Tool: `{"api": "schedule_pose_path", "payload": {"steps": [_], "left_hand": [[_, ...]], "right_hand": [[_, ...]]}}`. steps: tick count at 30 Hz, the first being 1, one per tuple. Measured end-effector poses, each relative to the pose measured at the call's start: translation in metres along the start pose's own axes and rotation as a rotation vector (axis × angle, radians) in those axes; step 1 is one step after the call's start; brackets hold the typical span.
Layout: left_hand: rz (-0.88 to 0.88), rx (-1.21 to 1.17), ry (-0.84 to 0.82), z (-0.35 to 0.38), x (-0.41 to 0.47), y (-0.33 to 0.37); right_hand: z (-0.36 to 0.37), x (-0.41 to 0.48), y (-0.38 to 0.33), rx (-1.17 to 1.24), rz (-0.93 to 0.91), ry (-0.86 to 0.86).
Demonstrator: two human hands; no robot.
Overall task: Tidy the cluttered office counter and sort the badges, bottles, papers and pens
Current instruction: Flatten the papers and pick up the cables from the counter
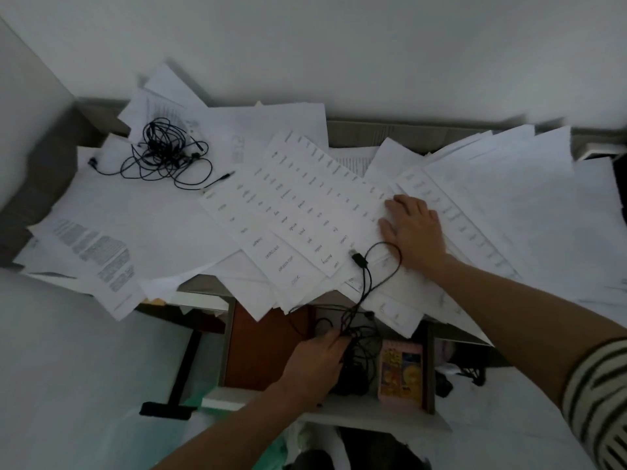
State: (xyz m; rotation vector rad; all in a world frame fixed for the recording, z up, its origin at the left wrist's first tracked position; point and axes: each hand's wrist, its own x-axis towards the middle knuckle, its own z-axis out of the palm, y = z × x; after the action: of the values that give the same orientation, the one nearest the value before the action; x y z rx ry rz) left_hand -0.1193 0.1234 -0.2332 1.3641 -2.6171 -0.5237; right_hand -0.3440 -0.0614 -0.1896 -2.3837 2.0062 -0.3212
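Note:
Loose white papers (163, 212) cover the counter in overlapping heaps. A sheet printed with rows of words (298, 212) lies across the middle. My right hand (415, 232) rests flat on the papers at the right, fingers straight. A black cable (369, 266) with a plug end loops over the papers beside that hand and hangs down into an open drawer (268, 351). My left hand (315, 364) reaches into the drawer and grips the lower part of this cable among a dark bundle of cords.
A second tangle of black cable (166, 154) lies on papers at the back left. A pink box with yellow pictures (402, 374) stands in the drawer. A black desk leg (183, 371) stands at the lower left. A white wall (373, 45) rises behind.

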Motion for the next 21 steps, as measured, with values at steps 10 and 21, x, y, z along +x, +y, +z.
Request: {"api": "schedule_pose_path", "payload": {"steps": [10,21], "left_hand": [[-0.249,0.024,-0.587,-0.008,0.025,0.008],[-0.172,-0.181,-0.207,-0.072,0.008,-0.012]], "right_hand": [[-0.012,0.002,-0.01,-0.014,0.062,-0.136],[-0.059,-0.02,-0.028,0.3,0.07,-0.175]]}}
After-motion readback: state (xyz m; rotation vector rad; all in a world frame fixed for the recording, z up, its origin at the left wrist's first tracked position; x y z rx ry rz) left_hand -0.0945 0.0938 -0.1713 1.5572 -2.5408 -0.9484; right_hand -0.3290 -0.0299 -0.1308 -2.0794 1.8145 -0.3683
